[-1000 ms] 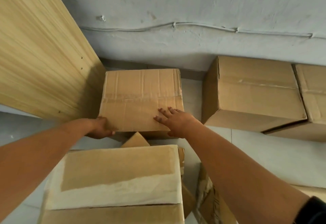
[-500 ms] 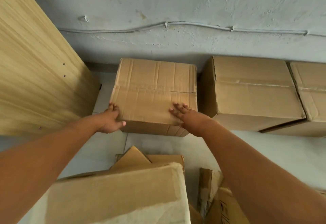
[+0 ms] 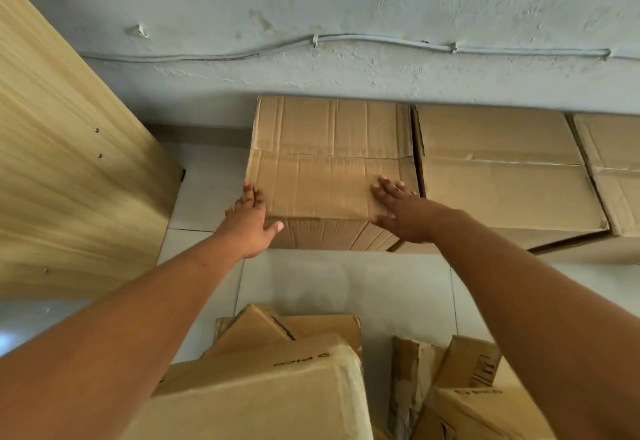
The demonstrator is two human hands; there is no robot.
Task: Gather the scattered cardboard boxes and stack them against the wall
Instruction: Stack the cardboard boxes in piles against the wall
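Both my flat, open hands, left hand [image 3: 250, 223] and right hand [image 3: 403, 213], touch the creased brown cardboard box [image 3: 329, 169] by the far grey wall [image 3: 346, 0].

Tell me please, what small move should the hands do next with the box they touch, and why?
Probably let go and turn to the loose boxes near the camera. The creased box already sits on the floor by the wall, beside the larger box. The left hand and right hand only lie flat on it.
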